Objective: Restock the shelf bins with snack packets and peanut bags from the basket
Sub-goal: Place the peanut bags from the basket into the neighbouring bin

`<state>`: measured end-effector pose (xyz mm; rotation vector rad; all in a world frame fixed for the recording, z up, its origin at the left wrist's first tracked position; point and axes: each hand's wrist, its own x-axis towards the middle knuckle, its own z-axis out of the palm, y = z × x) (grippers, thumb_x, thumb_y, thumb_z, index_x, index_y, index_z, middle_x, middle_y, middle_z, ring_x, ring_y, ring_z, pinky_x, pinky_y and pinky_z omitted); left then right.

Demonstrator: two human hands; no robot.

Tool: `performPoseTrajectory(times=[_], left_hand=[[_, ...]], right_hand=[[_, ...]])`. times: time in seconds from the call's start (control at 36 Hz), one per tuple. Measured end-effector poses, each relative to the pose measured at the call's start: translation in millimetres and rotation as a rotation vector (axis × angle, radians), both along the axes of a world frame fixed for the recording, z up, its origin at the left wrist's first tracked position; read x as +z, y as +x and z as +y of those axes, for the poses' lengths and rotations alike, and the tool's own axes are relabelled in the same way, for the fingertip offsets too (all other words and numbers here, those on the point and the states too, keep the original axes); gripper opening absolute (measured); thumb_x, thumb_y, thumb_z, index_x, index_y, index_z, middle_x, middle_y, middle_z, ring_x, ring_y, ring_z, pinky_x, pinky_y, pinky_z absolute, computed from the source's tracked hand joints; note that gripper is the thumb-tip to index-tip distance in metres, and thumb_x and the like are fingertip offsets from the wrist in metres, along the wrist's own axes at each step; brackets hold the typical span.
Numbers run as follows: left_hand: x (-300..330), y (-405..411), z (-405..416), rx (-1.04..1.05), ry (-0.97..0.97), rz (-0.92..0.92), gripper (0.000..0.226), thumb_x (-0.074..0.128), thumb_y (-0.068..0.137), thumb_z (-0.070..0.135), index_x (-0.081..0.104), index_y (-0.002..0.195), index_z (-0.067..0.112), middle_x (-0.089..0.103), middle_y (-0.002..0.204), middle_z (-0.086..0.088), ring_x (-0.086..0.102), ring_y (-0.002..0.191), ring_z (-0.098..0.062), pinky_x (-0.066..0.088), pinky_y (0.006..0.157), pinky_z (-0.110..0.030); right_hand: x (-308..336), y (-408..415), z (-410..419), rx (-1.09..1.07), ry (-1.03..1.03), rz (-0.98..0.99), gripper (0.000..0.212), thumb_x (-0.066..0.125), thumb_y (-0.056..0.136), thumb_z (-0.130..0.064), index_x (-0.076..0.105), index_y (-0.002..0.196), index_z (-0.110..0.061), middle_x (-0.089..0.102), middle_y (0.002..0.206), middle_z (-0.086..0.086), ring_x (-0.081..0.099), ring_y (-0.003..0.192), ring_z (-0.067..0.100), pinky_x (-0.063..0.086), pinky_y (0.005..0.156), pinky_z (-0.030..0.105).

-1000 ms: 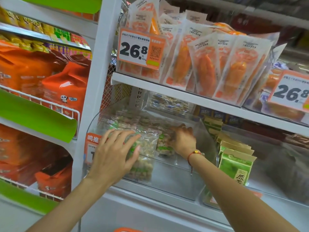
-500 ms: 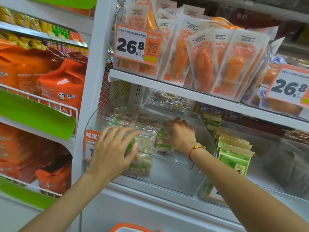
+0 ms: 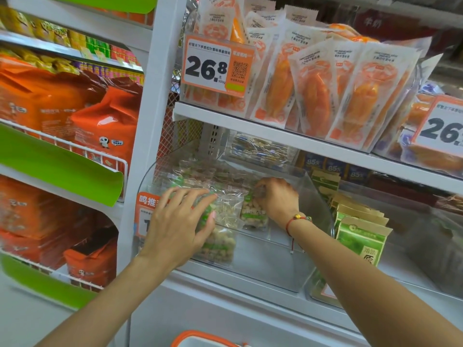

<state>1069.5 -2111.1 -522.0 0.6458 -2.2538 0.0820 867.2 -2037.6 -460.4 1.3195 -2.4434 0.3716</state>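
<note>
Both hands inside the clear bin on the lower shelf. Left hand lies spread, fingers fairly straight, flat on a peanut bag that stands at the bin's front-left; the bag sticks out below the palm. Right hand is further in, fingers curled over the top edge of a second peanut bag, pinching it; red bracelet on that wrist.

More clear bags are piled beyond the left fingertips, filling the back-left of the bin. Below and right of the right wrist the bin floor is bare, open room toward the front lip. Bin's curved clear side wall rises just right of the right hand, tight there. Left of the left hand the bin's rounded wall, with an orange label partly hidden by the hand, then the white upright post.

Upper shelf edge runs above both hands, low headroom; orange packets stand on it with a 26.8 price tag. Past the wall right of the right hand, green cartons in a row. Far left of the left hand, orange bags behind a wire rail. Basket rim near the bottom edge, below both forearms, mostly cut off.
</note>
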Motion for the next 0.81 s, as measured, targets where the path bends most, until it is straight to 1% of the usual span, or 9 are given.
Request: performPoseTrajectory(times=[0.17, 0.31, 0.42, 0.5, 0.58, 0.67, 0.72, 0.75, 0.81], left_hand=[[2, 1, 1, -0.002, 0.005, -0.003, 0.042, 0.037, 0.092, 0.037, 0.066, 0.116, 0.019, 0.064, 0.114, 0.0, 0.058, 0.103, -0.021, 0.036, 0.098, -0.038], [5, 2, 3, -0.003, 0.025, -0.033, 0.043, 0.037, 0.091, 0.038, 0.066, 0.117, 0.019, 0.064, 0.115, 0.0, 0.058, 0.104, -0.02, 0.035, 0.098, -0.038], [8, 4, 5, -0.017, 0.04, -0.049, 0.044, 0.036, 0.091, 0.039, 0.065, 0.118, 0.019, 0.064, 0.118, -0.001, 0.057, 0.109, -0.02, 0.033, 0.103, -0.039], [12, 6, 10, -0.061, -0.014, -0.005, 0.04, 0.04, 0.091, 0.035, 0.065, 0.118, 0.019, 0.064, 0.117, 0.0, 0.058, 0.108, -0.019, 0.034, 0.104, -0.039], [21, 7, 26, -0.164, -0.122, 0.073, 0.034, 0.046, 0.089, 0.029, 0.067, 0.113, 0.017, 0.066, 0.11, 0.002, 0.06, 0.101, -0.018, 0.041, 0.094, -0.034], [35, 7, 56, -0.248, -0.156, 0.057, 0.028, 0.047, 0.089, 0.029, 0.069, 0.101, 0.017, 0.067, 0.096, 0.004, 0.062, 0.085, -0.015, 0.049, 0.069, -0.029], [40, 5, 76, -0.229, -0.141, -0.029, 0.03, 0.042, 0.089, 0.035, 0.068, 0.094, 0.02, 0.066, 0.087, 0.006, 0.063, 0.077, -0.015, 0.041, 0.056, -0.024], [42, 4, 87, -0.205, -0.135, -0.082, 0.033, 0.04, 0.088, 0.039, 0.068, 0.092, 0.021, 0.066, 0.086, 0.007, 0.064, 0.076, -0.016, 0.035, 0.054, -0.023], [42, 3, 106, -0.152, -0.089, -0.233, 0.038, 0.036, 0.09, 0.044, 0.067, 0.099, 0.024, 0.068, 0.095, 0.006, 0.066, 0.087, -0.019, 0.028, 0.057, -0.026]], right_hand=[[0, -6, 0, 0.03, 0.041, 0.006, 0.03, 0.065, 0.085, -0.028, 0.063, 0.115, -0.026, 0.065, 0.115, 0.002, 0.06, 0.104, 0.025, 0.048, 0.082, 0.03], [1, -6, 4, 0.062, 0.031, 0.055, 0.041, 0.069, 0.082, -0.031, 0.06, 0.122, -0.028, 0.065, 0.117, 0.002, 0.06, 0.104, 0.026, 0.049, 0.088, 0.035], [5, 3, 18, 0.115, -0.004, 0.062, 0.045, 0.068, 0.083, -0.03, 0.058, 0.126, -0.027, 0.062, 0.12, 0.002, 0.056, 0.109, 0.025, 0.048, 0.087, 0.036], [9, 18, 40, 0.187, -0.056, 0.037, 0.038, 0.064, 0.086, -0.027, 0.059, 0.124, -0.027, 0.061, 0.117, -0.001, 0.056, 0.109, 0.023, 0.051, 0.083, 0.038], [9, 37, 74, 0.305, -0.086, 0.025, 0.028, 0.056, 0.091, -0.025, 0.062, 0.118, -0.027, 0.061, 0.11, -0.006, 0.057, 0.105, 0.019, 0.053, 0.076, 0.038], [5, 57, 118, 0.374, -0.002, 0.065, 0.026, 0.054, 0.092, -0.028, 0.061, 0.117, -0.029, 0.059, 0.11, -0.008, 0.055, 0.103, 0.016, 0.047, 0.072, 0.031], [-3, 67, 147, 0.394, 0.081, 0.064, 0.026, 0.053, 0.093, -0.033, 0.061, 0.118, -0.033, 0.06, 0.111, -0.011, 0.058, 0.099, 0.014, 0.046, 0.07, 0.029], [-9, 70, 160, 0.391, 0.132, 0.039, 0.027, 0.052, 0.094, -0.036, 0.059, 0.119, -0.035, 0.06, 0.113, -0.012, 0.059, 0.099, 0.014, 0.047, 0.071, 0.029], [-26, 72, 183, 0.357, 0.261, -0.029, 0.029, 0.049, 0.094, -0.041, 0.056, 0.122, -0.038, 0.059, 0.117, -0.013, 0.059, 0.102, 0.013, 0.049, 0.076, 0.031]])
